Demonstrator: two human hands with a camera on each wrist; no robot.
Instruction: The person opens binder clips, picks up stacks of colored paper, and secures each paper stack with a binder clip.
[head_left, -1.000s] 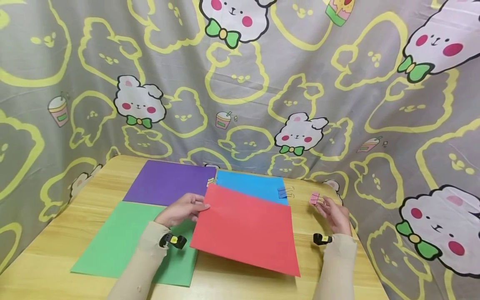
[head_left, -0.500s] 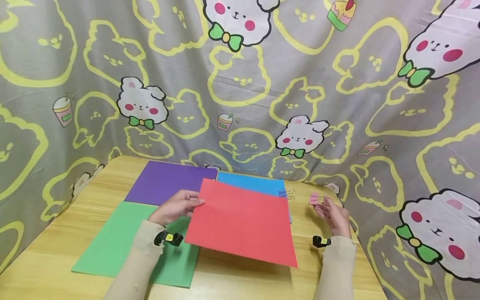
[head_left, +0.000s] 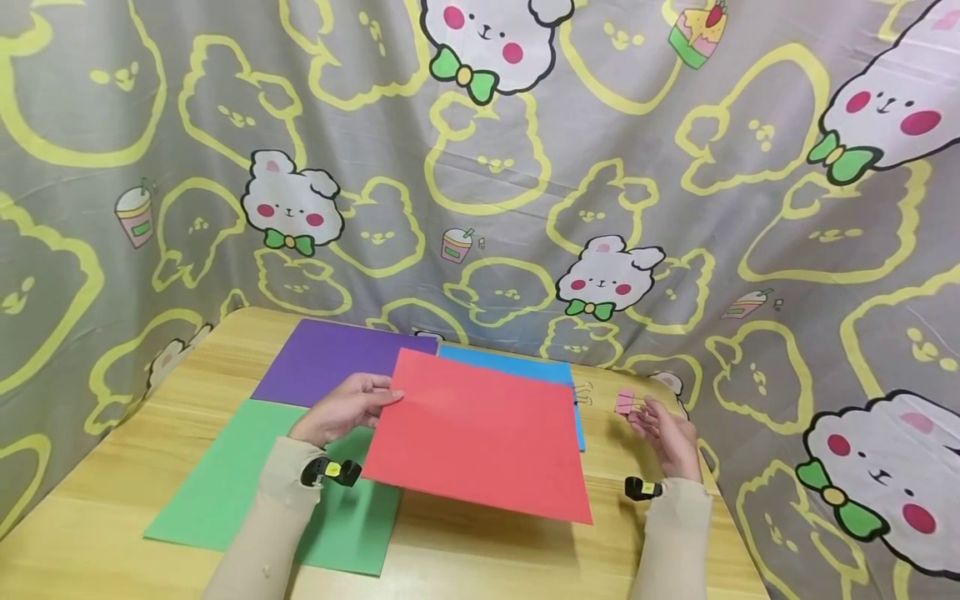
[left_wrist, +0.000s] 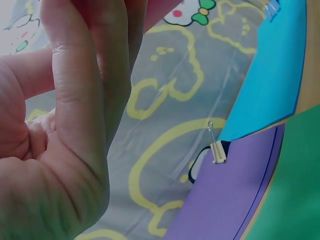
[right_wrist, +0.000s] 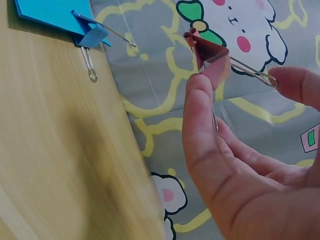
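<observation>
Red paper [head_left: 480,433] is held tilted above the table, its left edge pinched by my left hand [head_left: 348,408]. Off to the right, my right hand [head_left: 667,437] holds a pink binder clip [head_left: 625,402] by its wire handles, apart from the red paper. The right wrist view shows the pink clip [right_wrist: 212,57] between thumb and fingers. Beneath and behind the red paper lies blue paper [head_left: 510,367] with a blue binder clip [right_wrist: 92,36] on its edge. Purple paper [head_left: 330,358] carries a pale yellow binder clip [left_wrist: 218,151]. Green paper [head_left: 217,475] lies under the left forearm.
The wooden table [head_left: 480,558] bears the coloured papers on its left and middle. A grey patterned curtain [head_left: 510,200] hangs close behind the table and along its sides.
The red paper and my left hand have shifted left and slightly up, covering more of the blue paper and its clip. My right hand stays nearly in place with the pink clip.
</observation>
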